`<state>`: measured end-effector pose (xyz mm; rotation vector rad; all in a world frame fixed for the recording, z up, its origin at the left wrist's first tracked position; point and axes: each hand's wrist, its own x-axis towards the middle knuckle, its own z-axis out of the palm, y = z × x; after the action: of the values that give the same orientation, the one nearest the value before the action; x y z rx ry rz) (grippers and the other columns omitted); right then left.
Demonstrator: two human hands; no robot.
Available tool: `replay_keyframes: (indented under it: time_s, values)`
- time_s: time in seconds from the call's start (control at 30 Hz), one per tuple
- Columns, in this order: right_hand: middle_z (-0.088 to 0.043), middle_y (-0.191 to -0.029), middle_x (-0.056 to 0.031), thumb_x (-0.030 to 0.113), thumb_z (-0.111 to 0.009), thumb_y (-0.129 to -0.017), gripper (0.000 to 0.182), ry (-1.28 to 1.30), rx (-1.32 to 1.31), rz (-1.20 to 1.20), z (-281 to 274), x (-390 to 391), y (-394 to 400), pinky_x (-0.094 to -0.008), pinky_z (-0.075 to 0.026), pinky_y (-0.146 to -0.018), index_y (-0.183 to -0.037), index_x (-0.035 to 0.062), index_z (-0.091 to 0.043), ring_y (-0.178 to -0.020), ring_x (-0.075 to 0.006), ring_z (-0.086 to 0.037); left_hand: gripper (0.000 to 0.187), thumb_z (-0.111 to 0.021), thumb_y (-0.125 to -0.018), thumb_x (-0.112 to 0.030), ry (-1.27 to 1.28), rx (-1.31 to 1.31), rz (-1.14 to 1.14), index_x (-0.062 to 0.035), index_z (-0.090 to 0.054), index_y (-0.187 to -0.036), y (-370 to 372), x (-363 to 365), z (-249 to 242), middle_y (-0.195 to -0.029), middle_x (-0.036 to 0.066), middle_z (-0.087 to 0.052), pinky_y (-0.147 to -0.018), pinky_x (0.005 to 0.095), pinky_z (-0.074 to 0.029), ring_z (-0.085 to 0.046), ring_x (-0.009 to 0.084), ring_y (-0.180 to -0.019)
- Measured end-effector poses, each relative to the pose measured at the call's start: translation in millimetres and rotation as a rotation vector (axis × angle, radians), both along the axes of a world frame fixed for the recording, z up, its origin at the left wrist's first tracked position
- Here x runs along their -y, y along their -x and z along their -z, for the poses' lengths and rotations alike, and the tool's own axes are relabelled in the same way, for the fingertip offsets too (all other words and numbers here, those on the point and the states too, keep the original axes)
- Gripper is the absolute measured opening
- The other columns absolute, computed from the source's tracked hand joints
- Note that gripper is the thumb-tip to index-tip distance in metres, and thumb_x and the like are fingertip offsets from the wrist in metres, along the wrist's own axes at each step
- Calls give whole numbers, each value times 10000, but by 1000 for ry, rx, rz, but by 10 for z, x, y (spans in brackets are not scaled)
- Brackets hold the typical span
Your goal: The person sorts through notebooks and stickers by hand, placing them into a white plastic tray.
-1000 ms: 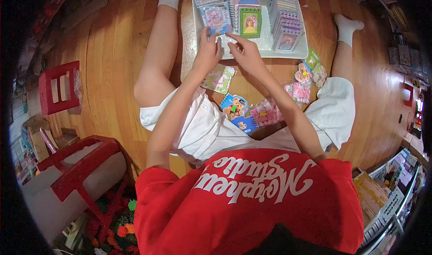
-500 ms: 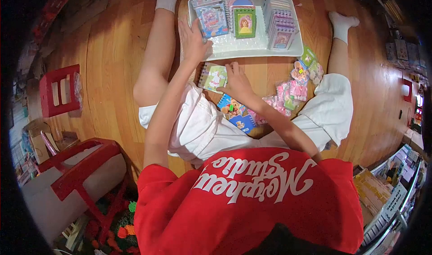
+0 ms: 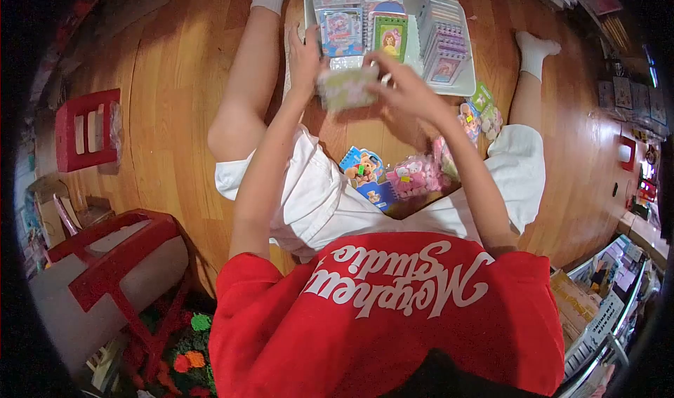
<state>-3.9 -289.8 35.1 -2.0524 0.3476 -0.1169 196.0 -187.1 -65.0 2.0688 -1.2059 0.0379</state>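
My right hand [image 3: 406,93] grips a small spiral notebook [image 3: 347,89] by its right side, with thumb and fingers closed on it. Its pale green cover is smeared by motion, and it is held up in front of the white tray [image 3: 460,89]. Beside the tray's left edge, my left hand [image 3: 304,64] has its fingers apart, close to a blue packaged notebook [image 3: 342,33]. A green notebook with a princess picture [image 3: 390,36] stands inside the tray. To its right is a row of small notebooks [image 3: 444,47].
Between my legs lie a teddy bear notebook [image 3: 363,168], a blue notebook [image 3: 379,194] and pink packets [image 3: 414,177]. More packets [image 3: 484,103] lie near my right knee. A red plastic frame [image 3: 88,130] and a red-edged grey piece [image 3: 126,264] are on the left; a cardboard box [image 3: 574,296] is on the right.
My right hand has lifted the spiral notebook off the floor and moved it up toward the tray. My left hand has shifted slightly, with its fingers still apart.
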Motion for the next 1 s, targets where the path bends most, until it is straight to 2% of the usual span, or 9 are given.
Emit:
replay_keyframes:
  time_s: [0.07, 0.17, 0.3, 0.4, 0.5, 0.7, 0.8, 1.0]
  values:
    - [-607, -970, -156, 117, -626, -878, 376, 111, 209, 111, 107, 253, -171, -365, -473, -708, -1207, 52, -457, -792, -243, -611, 730, -760, -685, -12, -7, 7, 21, -77, -394, -1313, -26, -24, 2, -1381, 318, -281, -1059, 487, -335, -331, 502, -1284]
    - [-598, -950, -151, 114, -626, -879, 391, 331, 227, 182, 502, 494, -382, -370, -474, -679, -1226, 74, -452, -770, -231, -606, 757, -758, -659, 14, 0, -56, -13, -89, -396, -1316, -30, 7, 45, -1362, 315, -307, -1070, 479, -323, -322, 504, -1288]
    - [-595, -852, -187, 65, -623, -860, 380, 246, 176, 253, 691, 417, -546, -388, -477, -640, -1199, 47, -453, -685, -294, -615, 776, -740, -646, 23, -21, -144, -11, -109, -393, -1327, -37, -17, 41, -1353, 312, -316, -1084, 480, -307, -312, 501, -1295]
    - [-595, -794, -200, 63, -637, -841, 377, 333, 283, 277, 886, 409, -663, -385, -481, -635, -1176, 28, -467, -642, -338, -610, 787, -732, -645, 15, -33, -162, 8, -119, -385, -1339, -41, -30, 39, -1357, 312, -309, -1087, 487, -305, -309, 496, -1301]
    - [-597, -921, -218, 76, -671, -813, 400, 319, 236, 371, 934, 355, -724, -387, -492, -658, -1160, 7, -484, -743, -349, -626, 797, -733, -649, -7, -62, -138, 21, -122, -374, -1351, -45, -31, 36, -1356, 315, -306, -1088, 490, -306, -305, 493, -1305]
    - [-442, -1243, -234, 90, -721, -764, 576, 426, 181, 398, 810, 230, -710, -411, -510, -802, -1274, -1, -470, -1009, -374, -582, 857, -784, -641, -72, -76, -180, 55, -129, -354, -1380, -18, -77, -49, -1365, 318, -301, -1089, 493, -306, -303, 491, -1309]
    - [-340, -1343, -267, 32, -697, -754, 698, 443, 191, 270, 817, 206, -662, -482, -431, -960, -1369, -6, -369, -1147, -482, -474, 899, -824, -632, -114, -99, -178, 43, -124, -345, -1392, 13, -80, -78, -1380, 320, -293, -1092, 491, -304, -302, 488, -1313]
    - [-297, -1421, -268, -9, -694, -703, 800, 579, 188, 168, 914, 190, -593, -459, -408, -1015, -1407, -16, -314, -1187, -480, -455, 905, -841, -643, -126, -94, -164, 40, -113, -340, -1397, 33, -70, -70, -1398, 327, -285, -1089, 487, -308, -297, 484, -1322]
